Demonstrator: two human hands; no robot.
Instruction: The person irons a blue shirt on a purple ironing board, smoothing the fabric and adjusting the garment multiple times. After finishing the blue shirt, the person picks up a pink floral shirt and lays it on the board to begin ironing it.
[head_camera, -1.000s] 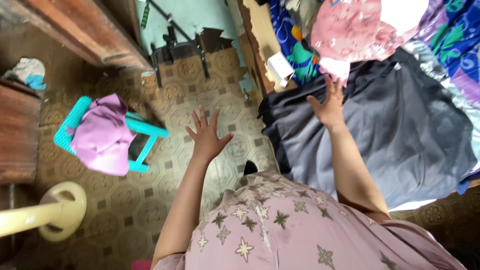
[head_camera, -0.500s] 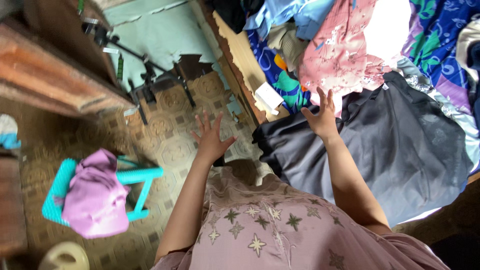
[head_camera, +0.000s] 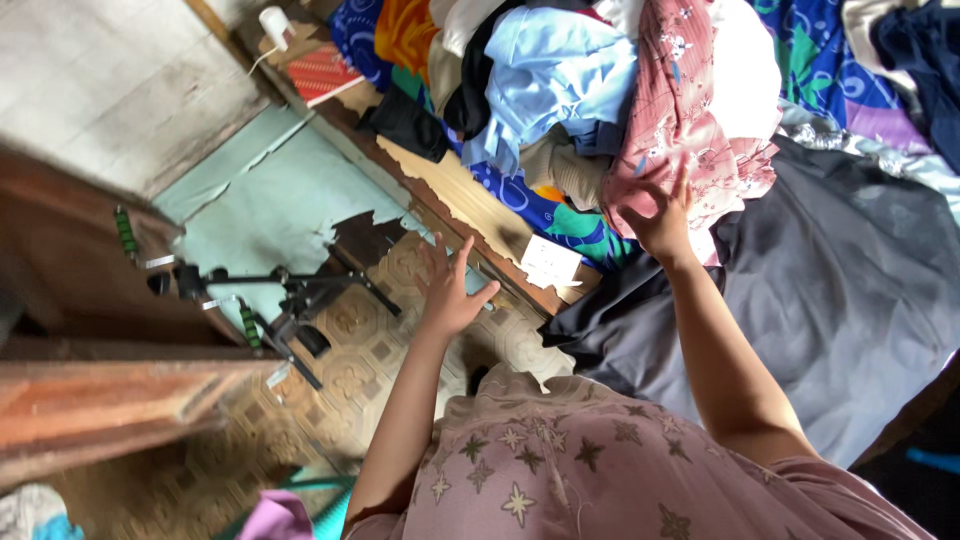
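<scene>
Right hand (head_camera: 662, 215), fingers spread open, touches a pink floral garment (head_camera: 680, 130) on the far pile; left hand (head_camera: 452, 292) hovers open, empty.

Pink garment (head_camera: 690, 130): thin printed cloth, matt, crumpled; right hand (head_camera: 662, 222) bare at its edge. Dark grey garment (head_camera: 830, 300): smooth woven cloth, faint sheen. Bed frame (head_camera: 470, 210): raw wood, rough, chipped; floor (head_camera: 370, 360): patterned vinyl, worn, slightly glossy.
</scene>
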